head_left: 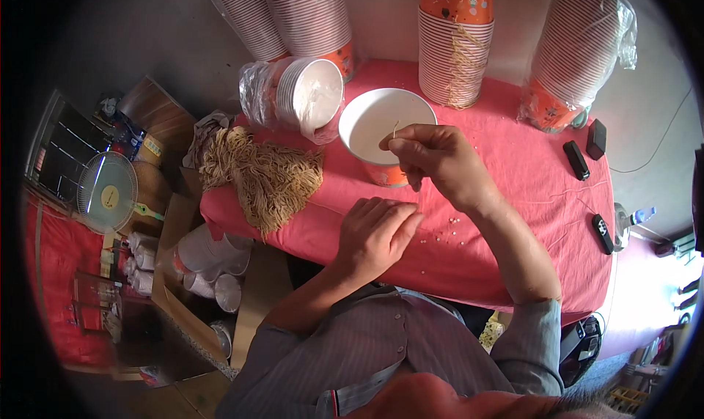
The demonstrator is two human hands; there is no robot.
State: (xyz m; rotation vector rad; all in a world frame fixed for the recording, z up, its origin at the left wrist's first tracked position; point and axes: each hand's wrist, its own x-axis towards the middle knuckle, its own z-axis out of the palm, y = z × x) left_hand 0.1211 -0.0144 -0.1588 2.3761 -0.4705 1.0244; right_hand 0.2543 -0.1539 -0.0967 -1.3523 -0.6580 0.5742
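Observation:
My right hand (433,155) is closed in a pinch on a thin yellowish cord (396,129), a short end of which sticks up above the fingertips. It hangs over the right side of a white-lined orange paper bucket (389,175). Lower and to the left, my left hand (375,232) is held above the near part of the table with its fingers curled together. Their tips are hidden, so what they hold, if anything, cannot be made out. Several small pale beads (453,221) lie scattered on the cloth beneath my right forearm.
A pink-red cloth (528,221) covers the table. A bundle of tan cords (268,173) drapes over its left side. Stacked paper buckets (455,60) stand along the back, some bagged (579,52). Small black devices (576,161) lie right. A cardboard box (176,302) sits below left.

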